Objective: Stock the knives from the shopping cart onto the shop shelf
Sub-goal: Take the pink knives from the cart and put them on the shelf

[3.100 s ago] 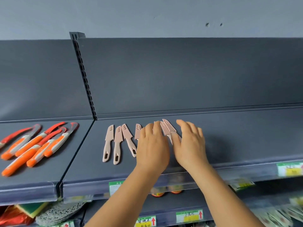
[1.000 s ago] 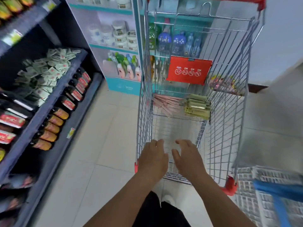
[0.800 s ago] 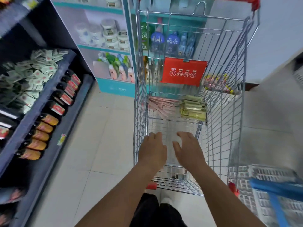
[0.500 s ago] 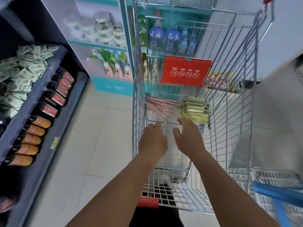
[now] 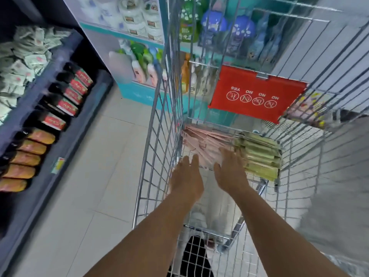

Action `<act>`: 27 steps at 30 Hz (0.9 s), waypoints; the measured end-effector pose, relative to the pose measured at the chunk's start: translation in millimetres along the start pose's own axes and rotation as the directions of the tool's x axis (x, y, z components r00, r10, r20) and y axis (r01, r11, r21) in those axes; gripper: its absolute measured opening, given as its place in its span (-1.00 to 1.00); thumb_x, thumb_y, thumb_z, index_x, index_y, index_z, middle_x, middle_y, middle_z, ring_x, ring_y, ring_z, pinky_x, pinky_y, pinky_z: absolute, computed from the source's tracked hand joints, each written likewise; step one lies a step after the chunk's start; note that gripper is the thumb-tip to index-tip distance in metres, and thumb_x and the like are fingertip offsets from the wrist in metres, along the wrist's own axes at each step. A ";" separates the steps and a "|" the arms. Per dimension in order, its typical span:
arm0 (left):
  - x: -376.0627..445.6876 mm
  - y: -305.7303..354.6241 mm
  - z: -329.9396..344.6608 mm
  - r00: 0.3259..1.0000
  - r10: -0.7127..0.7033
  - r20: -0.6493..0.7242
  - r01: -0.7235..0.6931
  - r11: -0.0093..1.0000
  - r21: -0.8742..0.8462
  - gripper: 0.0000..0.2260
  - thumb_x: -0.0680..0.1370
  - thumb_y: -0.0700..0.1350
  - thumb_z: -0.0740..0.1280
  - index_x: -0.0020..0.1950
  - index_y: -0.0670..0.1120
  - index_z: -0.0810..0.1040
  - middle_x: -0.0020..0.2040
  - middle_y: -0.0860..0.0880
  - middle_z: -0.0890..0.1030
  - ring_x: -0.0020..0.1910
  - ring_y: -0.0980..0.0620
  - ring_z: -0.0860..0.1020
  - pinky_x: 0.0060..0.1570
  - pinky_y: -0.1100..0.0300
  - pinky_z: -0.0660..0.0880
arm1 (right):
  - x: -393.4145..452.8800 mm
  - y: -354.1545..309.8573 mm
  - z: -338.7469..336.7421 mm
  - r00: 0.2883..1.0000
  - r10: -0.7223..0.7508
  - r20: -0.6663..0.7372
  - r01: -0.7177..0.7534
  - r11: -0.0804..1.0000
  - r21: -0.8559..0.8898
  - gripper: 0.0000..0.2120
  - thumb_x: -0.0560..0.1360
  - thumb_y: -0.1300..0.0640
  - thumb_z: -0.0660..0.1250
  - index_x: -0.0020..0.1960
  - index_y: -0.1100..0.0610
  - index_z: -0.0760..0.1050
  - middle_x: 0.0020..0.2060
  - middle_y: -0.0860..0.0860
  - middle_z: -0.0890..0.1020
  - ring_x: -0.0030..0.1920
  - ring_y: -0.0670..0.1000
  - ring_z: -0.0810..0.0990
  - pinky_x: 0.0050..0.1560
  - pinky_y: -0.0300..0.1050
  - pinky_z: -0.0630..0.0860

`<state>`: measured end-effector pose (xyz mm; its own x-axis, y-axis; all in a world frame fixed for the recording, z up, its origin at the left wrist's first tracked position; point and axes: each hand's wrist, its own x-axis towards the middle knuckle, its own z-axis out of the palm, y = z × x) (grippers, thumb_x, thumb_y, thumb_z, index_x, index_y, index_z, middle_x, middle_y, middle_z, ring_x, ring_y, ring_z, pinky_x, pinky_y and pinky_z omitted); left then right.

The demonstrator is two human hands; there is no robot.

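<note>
Pale pink knives [image 5: 201,141] piled in wire cart [image 5: 159,136], both hands [image 5: 229,172] flat, empty

Apparently "YES, NO" on red sign [image 5: 257,94]

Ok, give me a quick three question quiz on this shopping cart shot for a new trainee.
1. True or false: the left hand grips a knife.
2. Which pile does the right hand reach over? A) pink knives B) green knives C) red sign
3. Fill in: both piles lie at the far end of the ___.

Key: 1 false, it is open and holds nothing; 2 A; 3 shopping cart.
</note>
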<state>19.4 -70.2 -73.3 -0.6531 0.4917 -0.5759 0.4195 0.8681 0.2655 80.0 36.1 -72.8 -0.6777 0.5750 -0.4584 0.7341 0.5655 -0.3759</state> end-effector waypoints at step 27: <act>129.8 21.6 92.3 0.985 -0.149 -0.088 0.145 0.988 -0.051 -0.54 0.61 0.13 0.12 0.46 0.04 0.13 0.41 -0.18 0.19 0.37 -0.13 0.19 0.33 0.04 0.21 | 123.7 67.8 98.5 0.987 -0.159 -0.007 0.148 0.936 -0.319 -0.50 0.17 0.17 0.58 0.08 0.13 0.54 -0.06 0.14 0.57 -0.11 0.22 0.58 -0.18 0.03 0.54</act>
<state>1.9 6.1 -213.7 -0.7616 0.3606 -0.5385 0.2871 0.9327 0.2184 50.2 87.2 -234.3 -0.7859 0.4823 -0.3871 0.5732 0.8030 -0.1632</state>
